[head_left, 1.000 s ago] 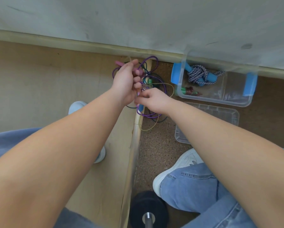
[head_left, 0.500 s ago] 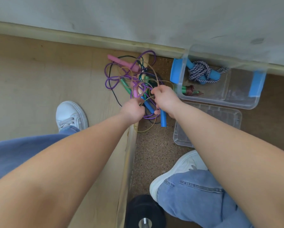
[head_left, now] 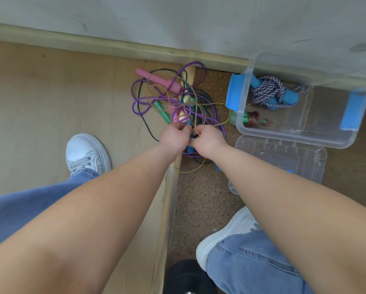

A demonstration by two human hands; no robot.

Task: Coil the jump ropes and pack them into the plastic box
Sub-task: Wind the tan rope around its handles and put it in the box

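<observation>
A tangle of jump ropes (head_left: 175, 100) lies on the floor by the wall: a purple cord with pink handles (head_left: 158, 80), a dark green cord with green handles, a thin braided multicolour cord and blue handles. My left hand (head_left: 173, 136) and my right hand (head_left: 207, 140) are side by side at the tangle's near edge, fingers curled round cords and a blue handle. The clear plastic box (head_left: 294, 132) with blue latches stands to the right. It holds a knotted striped rope (head_left: 271, 92) with blue handles and a small brown coiled rope (head_left: 254, 119).
The box's clear lid (head_left: 283, 158) lies flat just in front of it. My two white shoes (head_left: 86, 153) stand either side of a raised wooden edge strip (head_left: 171, 187). A black weight (head_left: 188, 276) sits near the bottom. The wall's baseboard runs behind the ropes.
Earlier my left hand was lifted over the tangle holding cords. It dropped them, and both hands have come together low at the near side of the tangle.
</observation>
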